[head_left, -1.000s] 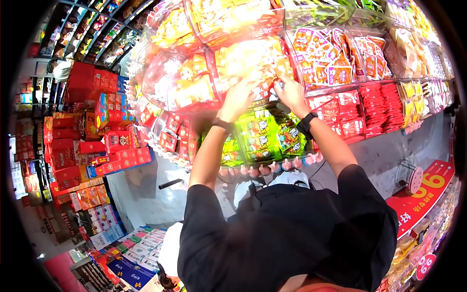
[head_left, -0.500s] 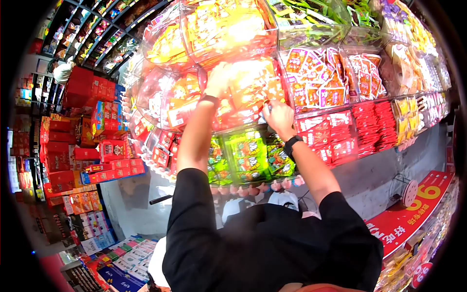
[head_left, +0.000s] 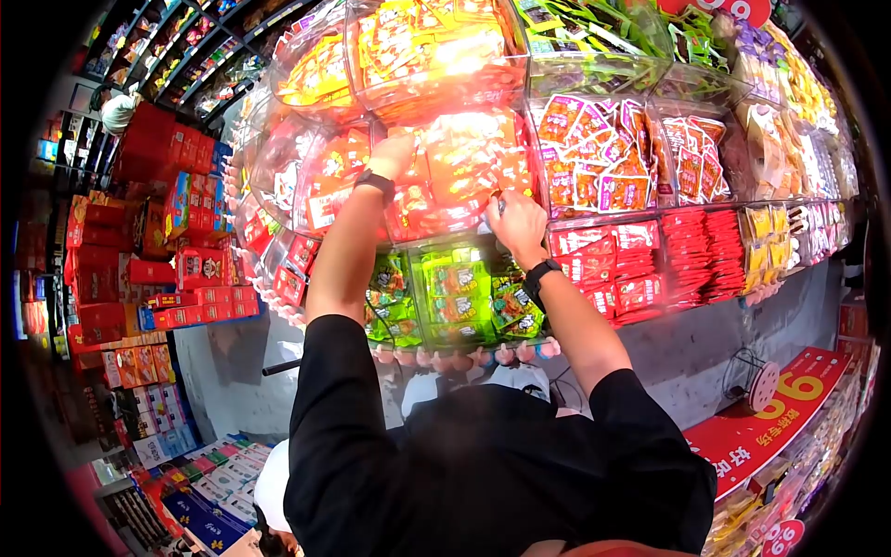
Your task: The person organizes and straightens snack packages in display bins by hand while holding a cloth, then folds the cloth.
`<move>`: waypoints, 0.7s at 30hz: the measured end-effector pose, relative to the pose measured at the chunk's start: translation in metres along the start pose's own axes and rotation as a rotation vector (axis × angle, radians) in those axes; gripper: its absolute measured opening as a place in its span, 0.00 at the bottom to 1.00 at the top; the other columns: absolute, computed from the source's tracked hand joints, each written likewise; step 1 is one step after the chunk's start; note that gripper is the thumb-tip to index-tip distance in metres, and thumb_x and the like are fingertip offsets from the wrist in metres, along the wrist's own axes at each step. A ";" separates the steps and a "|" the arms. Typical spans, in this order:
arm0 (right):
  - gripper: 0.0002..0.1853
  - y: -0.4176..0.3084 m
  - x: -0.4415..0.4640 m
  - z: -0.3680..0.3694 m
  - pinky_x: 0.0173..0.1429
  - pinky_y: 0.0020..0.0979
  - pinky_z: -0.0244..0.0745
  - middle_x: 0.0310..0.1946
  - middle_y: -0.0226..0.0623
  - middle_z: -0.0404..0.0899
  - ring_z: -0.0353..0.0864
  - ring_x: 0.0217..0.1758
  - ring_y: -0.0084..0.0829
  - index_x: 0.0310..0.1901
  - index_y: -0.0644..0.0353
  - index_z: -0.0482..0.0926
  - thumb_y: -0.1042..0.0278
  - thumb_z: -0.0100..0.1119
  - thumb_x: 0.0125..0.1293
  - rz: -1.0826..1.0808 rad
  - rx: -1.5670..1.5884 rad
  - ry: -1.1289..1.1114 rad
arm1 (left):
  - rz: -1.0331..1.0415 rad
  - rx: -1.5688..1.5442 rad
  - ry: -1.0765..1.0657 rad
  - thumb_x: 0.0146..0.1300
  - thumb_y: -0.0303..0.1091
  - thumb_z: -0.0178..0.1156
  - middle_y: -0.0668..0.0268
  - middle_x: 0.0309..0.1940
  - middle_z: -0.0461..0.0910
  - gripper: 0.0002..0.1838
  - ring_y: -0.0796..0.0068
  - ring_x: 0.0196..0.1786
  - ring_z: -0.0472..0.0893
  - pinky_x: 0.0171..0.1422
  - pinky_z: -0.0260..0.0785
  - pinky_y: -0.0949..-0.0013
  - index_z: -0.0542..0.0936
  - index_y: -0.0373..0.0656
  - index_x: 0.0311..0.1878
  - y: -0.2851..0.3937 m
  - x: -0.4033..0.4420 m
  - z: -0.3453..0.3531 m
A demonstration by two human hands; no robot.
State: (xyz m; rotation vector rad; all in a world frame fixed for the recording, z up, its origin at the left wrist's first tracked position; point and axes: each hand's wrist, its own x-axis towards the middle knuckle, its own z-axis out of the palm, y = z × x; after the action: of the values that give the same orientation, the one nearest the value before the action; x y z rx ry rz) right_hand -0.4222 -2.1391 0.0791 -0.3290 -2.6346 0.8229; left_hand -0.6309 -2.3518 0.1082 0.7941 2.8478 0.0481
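Note:
My left hand (head_left: 394, 156) reaches over a bin of orange-red snack packets (head_left: 471, 153), beside the clear divider at the bin's left. Strong glare washes out its fingers, so their grip does not show. At the bin's front right edge, my right hand (head_left: 517, 223) has its fingers closed around something small, partly dark and partly pale, which I cannot make out. Just below it, green snack packets (head_left: 455, 295) fill the front compartment. Both wrists wear dark bands.
White-and-purple packets (head_left: 599, 148) and red packets (head_left: 608, 265) fill bins on the right. Yellow packets (head_left: 432, 42) lie in the bin behind. Stacked red boxes (head_left: 100, 265) stand at the left. A round stool (head_left: 763, 386) and a red sign (head_left: 775, 418) are at the lower right.
The view has shifted slightly. My left hand has moved left across the orange-red packets toward the divider. My right hand stays near the bin's front edge, its fingers still closed.

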 end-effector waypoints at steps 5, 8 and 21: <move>0.16 0.002 0.001 0.002 0.35 0.46 0.75 0.26 0.45 0.81 0.82 0.30 0.48 0.25 0.60 0.77 0.56 0.58 0.62 -0.011 -0.004 0.018 | -0.010 -0.067 -0.277 0.58 0.33 0.65 0.47 0.49 0.81 0.18 0.47 0.56 0.79 0.55 0.74 0.54 0.77 0.35 0.49 0.008 -0.004 -0.029; 0.15 0.002 0.000 0.004 0.35 0.47 0.74 0.26 0.45 0.81 0.81 0.30 0.47 0.25 0.60 0.77 0.56 0.58 0.62 -0.031 0.005 0.040 | 0.096 -0.141 -0.256 0.58 0.34 0.65 0.48 0.44 0.82 0.16 0.49 0.51 0.81 0.50 0.74 0.55 0.76 0.33 0.44 -0.012 -0.008 -0.015; 0.14 0.003 0.000 0.003 0.33 0.46 0.75 0.25 0.43 0.81 0.81 0.28 0.45 0.24 0.59 0.79 0.59 0.56 0.60 -0.056 -0.019 0.066 | -0.002 -0.288 0.287 0.61 0.35 0.67 0.48 0.36 0.79 0.16 0.53 0.38 0.79 0.45 0.71 0.58 0.73 0.36 0.43 -0.036 -0.024 -0.065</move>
State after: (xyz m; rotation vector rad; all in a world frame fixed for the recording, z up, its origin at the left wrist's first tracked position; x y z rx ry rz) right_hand -0.4230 -2.1390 0.0749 -0.2805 -2.5800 0.7563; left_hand -0.6412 -2.3935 0.1737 0.7746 3.0012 0.6029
